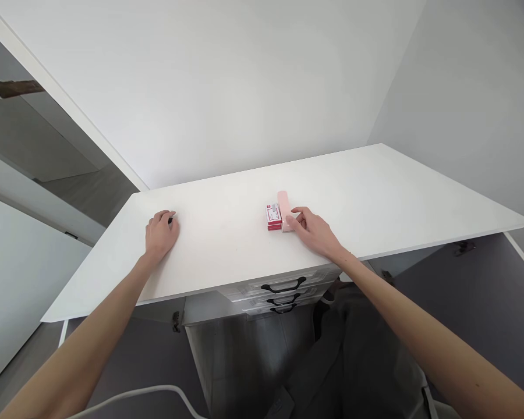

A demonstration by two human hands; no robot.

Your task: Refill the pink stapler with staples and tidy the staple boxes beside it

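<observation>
Toward the middle of the white cabinet top (pixel 227 233) lies a pink stapler (pixel 284 203), long and rounded at its far end. My right hand (pixel 312 231) grips its near end, thumb on top and curled fingers at its right side. Touching or very close to the stapler's left side are two small red-and-white boxes (pixel 273 216), one stacked on the other. My left hand (pixel 160 234) rests on the cabinet top at the left, fingers curled around a small black thing (pixel 170 220), mostly hidden and too small to name.
Below the front edge are drawers with black handles (pixel 283 285), and cabinet doors (pixel 454 297) stand open on both sides. A white wall (pixel 244 87) rises behind. A white cable (pixel 157 389) curves across the bottom left.
</observation>
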